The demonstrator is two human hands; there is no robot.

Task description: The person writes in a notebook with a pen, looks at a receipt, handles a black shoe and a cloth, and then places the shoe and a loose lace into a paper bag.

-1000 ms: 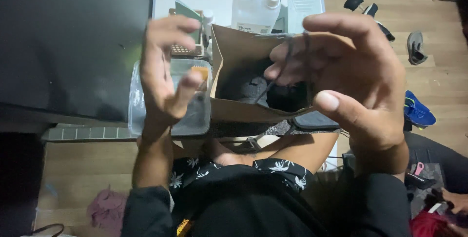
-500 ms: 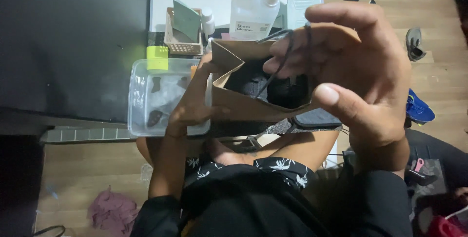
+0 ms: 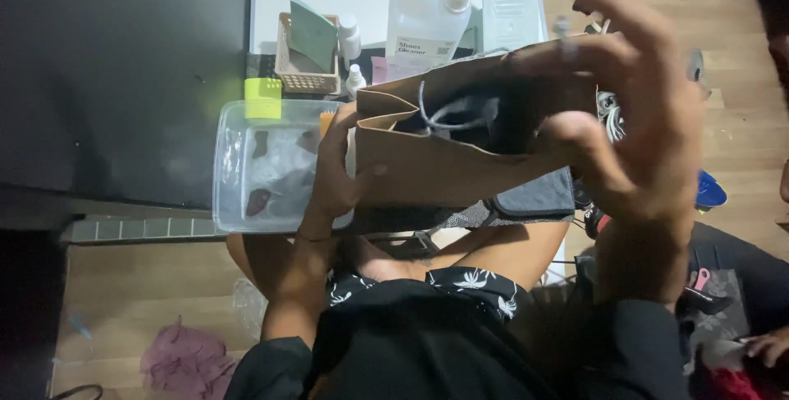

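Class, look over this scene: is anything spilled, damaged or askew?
Nothing looks spilled or broken. The brown paper bag lies tipped on its side, held open between the left hand and right hand, its corner creased. The clear plastic tub overhangs the table edge.

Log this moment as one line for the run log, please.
left hand: grips brown paper bag at its left edge | right hand: at bag's open right end | clear plastic tub: left of bag
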